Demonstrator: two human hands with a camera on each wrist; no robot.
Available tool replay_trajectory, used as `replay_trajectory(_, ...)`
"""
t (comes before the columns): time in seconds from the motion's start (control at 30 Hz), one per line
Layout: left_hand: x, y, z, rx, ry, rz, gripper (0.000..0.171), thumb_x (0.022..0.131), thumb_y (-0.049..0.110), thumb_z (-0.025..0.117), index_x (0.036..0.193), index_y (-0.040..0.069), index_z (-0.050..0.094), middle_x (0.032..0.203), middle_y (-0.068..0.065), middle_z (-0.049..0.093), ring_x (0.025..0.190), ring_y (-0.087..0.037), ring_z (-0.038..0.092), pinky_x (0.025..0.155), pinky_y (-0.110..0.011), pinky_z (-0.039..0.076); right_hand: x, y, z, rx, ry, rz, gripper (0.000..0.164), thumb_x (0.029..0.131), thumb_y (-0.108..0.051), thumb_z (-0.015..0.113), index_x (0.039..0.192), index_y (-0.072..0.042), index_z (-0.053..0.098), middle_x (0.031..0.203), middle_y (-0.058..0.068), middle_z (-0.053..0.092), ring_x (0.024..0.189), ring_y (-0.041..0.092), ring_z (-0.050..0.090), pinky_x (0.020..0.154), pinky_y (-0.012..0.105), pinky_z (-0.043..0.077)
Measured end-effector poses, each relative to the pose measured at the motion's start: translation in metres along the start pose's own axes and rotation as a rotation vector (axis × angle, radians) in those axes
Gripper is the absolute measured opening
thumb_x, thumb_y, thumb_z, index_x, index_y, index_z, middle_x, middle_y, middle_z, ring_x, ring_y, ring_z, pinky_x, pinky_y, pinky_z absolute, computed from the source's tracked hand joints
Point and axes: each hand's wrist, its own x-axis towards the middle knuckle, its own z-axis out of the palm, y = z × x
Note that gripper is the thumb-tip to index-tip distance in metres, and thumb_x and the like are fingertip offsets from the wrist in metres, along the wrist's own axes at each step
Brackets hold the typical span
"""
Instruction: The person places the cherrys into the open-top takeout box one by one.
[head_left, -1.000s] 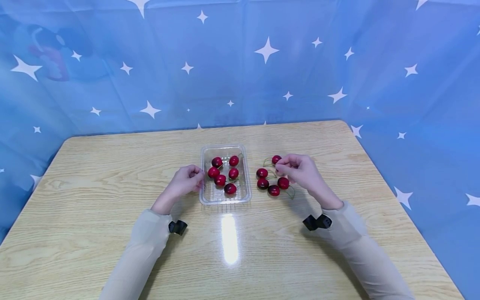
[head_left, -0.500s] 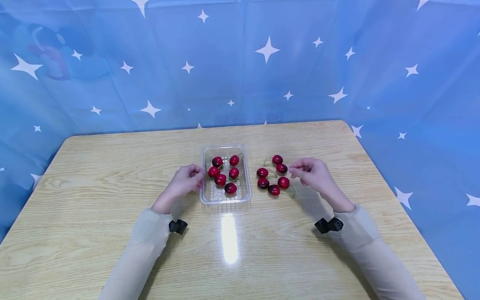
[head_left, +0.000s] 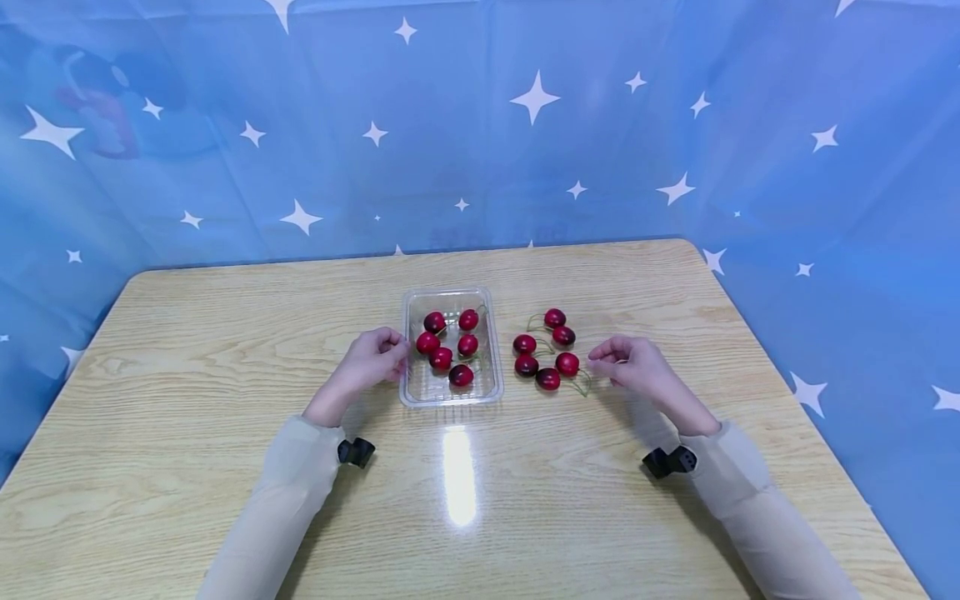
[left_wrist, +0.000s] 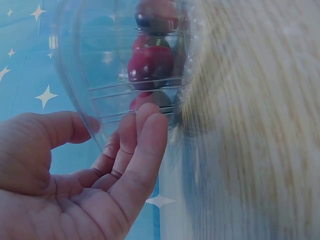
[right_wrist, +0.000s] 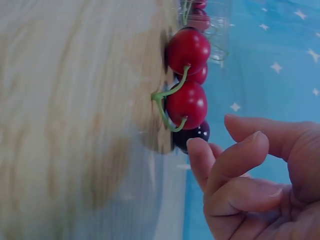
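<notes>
A clear plastic container (head_left: 490, 367) holds several red cherries (head_left: 441, 359). My left hand (head_left: 369, 364) grips its left rim; in the left wrist view the thumb (left_wrist: 70, 127) lies at the rim and the fingers (left_wrist: 150, 145) rest against the side wall. To the right of the container, several dark red cherries with green stems (head_left: 547, 379) lie grouped on the table. My right hand (head_left: 633, 363) hovers just right of this group, holding nothing. In the right wrist view a gap shows between its thumb and fingertips, close to a joined pair of cherries (right_wrist: 187, 105).
Both hands work over a light wood-grain table (head_left: 225, 350). Behind it and along its right side hangs a blue curtain with white stars (head_left: 480, 125). Small black cameras sit at the left wrist (head_left: 356, 452) and the right wrist (head_left: 670, 461).
My right hand has let go of a cherry beside the loose group and drawn back right and toward me. The left hand and the container stay put.
</notes>
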Motion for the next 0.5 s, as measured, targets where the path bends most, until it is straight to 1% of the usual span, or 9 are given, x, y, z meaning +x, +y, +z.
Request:
replay_trajectory(0.13,0.0,0.0,0.0,0.005,0.003,-0.001,0.024,0.097,0.011,0.048,0.106,-0.01,0.052,0.081,-0.01,0.057,0.07,-0.014,0.056,0.068,-0.03,0.056,0.0,0.004,0.001,-0.01,-0.019,-0.008,0.022,0.086,-0.007,0.065,0.098,0.011,0.061,0.077,0.008,0.062,0.056,0.012,0.054,0.049,0.023,0.047)
replay_trajectory(0.3,0.0,0.0,0.001,0.012,0.007,-0.002,0.024,0.097,0.012,0.048,0.106,-0.01,0.053,0.08,-0.01,0.057,0.07,-0.014,0.056,0.067,-0.03,0.056,0.0,0.008,0.004,-0.027,-0.047,-0.017,0.022,0.084,-0.006,0.066,0.097,0.011,0.062,0.073,0.004,0.06,0.056,0.01,0.052,0.048,0.021,0.045)
replay_trajectory(0.37,0.0,0.0,0.001,0.012,0.008,-0.002,0.024,0.097,0.012,0.048,0.106,-0.01,0.053,0.08,-0.01,0.057,0.07,-0.014,0.056,0.067,-0.03,0.056,0.001,0.01,0.006,-0.035,-0.054,-0.014,0.021,0.083,-0.006,0.067,0.096,0.01,0.062,0.071,0.003,0.059,0.055,0.009,0.051,0.047,0.02,0.043)
replay_trajectory(0.5,0.0,0.0,0.001,0.01,0.004,-0.002,0.024,0.097,0.011,0.048,0.106,-0.01,0.053,0.081,-0.01,0.057,0.07,-0.013,0.056,0.068,-0.03,0.056,0.003,0.011,0.011,-0.051,-0.067,0.002,0.021,0.082,-0.007,0.069,0.094,0.009,0.063,0.07,0.002,0.058,0.055,0.01,0.051,0.047,0.02,0.044)
